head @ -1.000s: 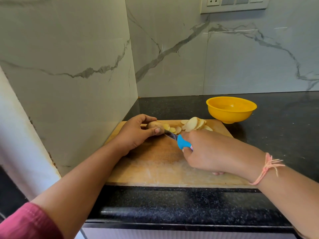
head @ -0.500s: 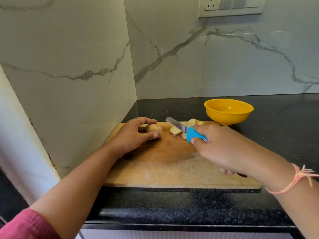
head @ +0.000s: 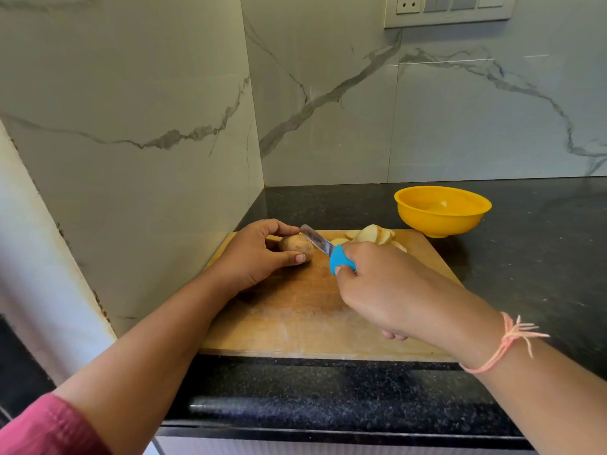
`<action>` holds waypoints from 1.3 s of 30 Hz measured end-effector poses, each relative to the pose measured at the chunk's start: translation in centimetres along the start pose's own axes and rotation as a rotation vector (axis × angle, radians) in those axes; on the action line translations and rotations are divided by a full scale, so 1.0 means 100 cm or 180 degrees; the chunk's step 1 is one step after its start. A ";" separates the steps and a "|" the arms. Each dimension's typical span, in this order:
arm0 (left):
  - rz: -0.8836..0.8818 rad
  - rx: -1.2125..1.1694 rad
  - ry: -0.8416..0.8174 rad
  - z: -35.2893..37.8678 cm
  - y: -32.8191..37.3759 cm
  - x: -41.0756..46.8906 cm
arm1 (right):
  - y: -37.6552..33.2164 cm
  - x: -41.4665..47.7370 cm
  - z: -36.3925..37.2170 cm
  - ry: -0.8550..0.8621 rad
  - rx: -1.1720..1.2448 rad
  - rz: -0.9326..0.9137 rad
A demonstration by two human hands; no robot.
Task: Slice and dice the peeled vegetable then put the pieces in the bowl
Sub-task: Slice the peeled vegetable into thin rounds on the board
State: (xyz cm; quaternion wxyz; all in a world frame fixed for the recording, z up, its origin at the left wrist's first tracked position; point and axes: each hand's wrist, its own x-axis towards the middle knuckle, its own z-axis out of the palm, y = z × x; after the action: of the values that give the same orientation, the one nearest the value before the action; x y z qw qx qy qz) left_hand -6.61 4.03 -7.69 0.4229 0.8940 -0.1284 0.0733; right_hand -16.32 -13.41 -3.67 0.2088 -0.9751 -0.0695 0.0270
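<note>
A wooden cutting board [head: 295, 320] lies on the black counter. My left hand [head: 253, 254] grips the uncut end of a potato [head: 295, 245] at the board's far left. My right hand [head: 384, 287] holds a knife [head: 328, 252] with a blue handle; its blade rests against the potato's right end. A heap of pale round potato slices [head: 371, 236] lies at the board's far edge, right of the blade. The yellow bowl [head: 441, 211] stands behind the board's right corner and looks empty.
Marble walls close off the left and the back. The counter's front edge [head: 328, 376] runs just below the board. Dark counter [head: 532, 251] stretches to the right of the board and bowl. A switch panel [head: 450, 9] is high on the back wall.
The knife lifted off the potato, swung right toward the slices, then came back against the potato's cut end. My left hand kept its hold on the potato.
</note>
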 end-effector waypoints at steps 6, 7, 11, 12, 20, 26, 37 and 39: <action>-0.0014 -0.0049 0.0024 0.001 0.000 0.003 | -0.015 0.017 0.005 0.0134 -0.0587 -0.0215; -0.0007 -0.0051 0.0025 0.001 -0.001 0.002 | -0.018 0.021 0.006 0.0128 -0.0636 -0.0235; 0.0041 -0.0051 0.0037 0.002 -0.001 0.002 | -0.025 0.039 0.001 0.0037 -0.0671 -0.0287; 0.0038 -0.0054 0.0041 0.002 -0.001 0.002 | -0.026 0.043 -0.002 0.0002 -0.0632 -0.0291; 0.0045 0.0053 0.0103 0.005 0.004 0.002 | -0.014 0.046 -0.006 -0.0191 -0.0490 -0.0155; 0.0004 0.0158 0.0085 0.005 0.006 0.002 | -0.002 0.036 0.003 -0.0297 -0.0543 -0.0061; -0.0091 0.0026 0.0109 0.003 0.003 0.001 | 0.013 0.012 0.004 -0.0314 -0.0679 -0.0100; -0.0129 -0.0065 0.0095 0.001 0.002 0.001 | 0.019 0.004 -0.002 -0.0377 -0.0621 -0.0051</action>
State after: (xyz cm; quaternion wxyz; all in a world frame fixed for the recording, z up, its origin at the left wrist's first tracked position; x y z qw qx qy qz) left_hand -6.56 3.79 -7.62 0.4353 0.8909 -0.1047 0.0768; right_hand -15.73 -15.17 -4.34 0.1087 -0.9869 -0.0918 0.0760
